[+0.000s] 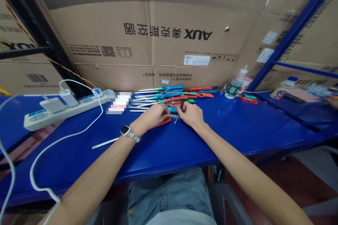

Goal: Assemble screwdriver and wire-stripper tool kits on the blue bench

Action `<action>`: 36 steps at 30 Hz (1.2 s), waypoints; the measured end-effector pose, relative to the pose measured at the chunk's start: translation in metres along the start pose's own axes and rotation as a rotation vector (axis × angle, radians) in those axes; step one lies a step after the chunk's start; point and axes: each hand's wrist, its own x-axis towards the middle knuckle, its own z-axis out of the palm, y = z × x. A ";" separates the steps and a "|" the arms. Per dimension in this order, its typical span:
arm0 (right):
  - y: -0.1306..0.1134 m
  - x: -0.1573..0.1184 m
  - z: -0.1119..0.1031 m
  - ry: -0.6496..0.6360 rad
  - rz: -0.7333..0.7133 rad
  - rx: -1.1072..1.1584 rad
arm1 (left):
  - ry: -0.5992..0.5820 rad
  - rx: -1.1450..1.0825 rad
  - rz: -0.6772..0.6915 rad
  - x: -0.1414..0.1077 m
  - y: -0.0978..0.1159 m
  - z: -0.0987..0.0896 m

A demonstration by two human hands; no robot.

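At mid desk [237, 130], left hand [158, 113] and right hand [192, 113] close together, fingers curled narrow, can't tell what's gripped. Red lighter [164, 123] below left wrist, tube to near left. Lighter pile [185, 97] just beyond, far side.

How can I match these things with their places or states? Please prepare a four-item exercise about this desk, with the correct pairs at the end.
Things
1. Power strip
2. Watch
3. Bottle
4. Long-stemmed tools

Places or states
A. Standing upright, green-labelled
B. Lying in a pile before the cardboard, handles in several colours
C. White, with plugs in it
D. Worn at the wrist of the left hand

Right pairs: 1-C, 2-D, 3-A, 4-B
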 end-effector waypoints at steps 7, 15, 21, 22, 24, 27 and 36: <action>0.004 0.002 0.000 -0.035 -0.106 -0.109 | -0.008 -0.024 -0.013 0.000 0.001 0.000; 0.008 -0.001 -0.004 -0.023 -0.081 -0.048 | 0.007 -0.037 0.004 0.000 0.000 0.001; 0.009 -0.002 -0.007 0.003 -0.056 -0.011 | 0.011 -0.008 0.007 0.000 -0.001 0.002; 0.009 -0.002 -0.007 0.011 -0.055 -0.001 | 0.008 -0.006 0.002 0.000 -0.001 0.001; 0.008 -0.003 -0.008 0.045 -0.061 0.029 | 0.010 -0.004 -0.002 -0.001 0.001 -0.001; 0.003 -0.008 -0.008 0.133 -0.125 0.096 | 0.048 -0.010 0.014 -0.001 0.004 -0.005; -0.016 -0.018 -0.008 0.086 -0.434 0.252 | 0.219 -0.103 -0.050 0.001 0.010 -0.017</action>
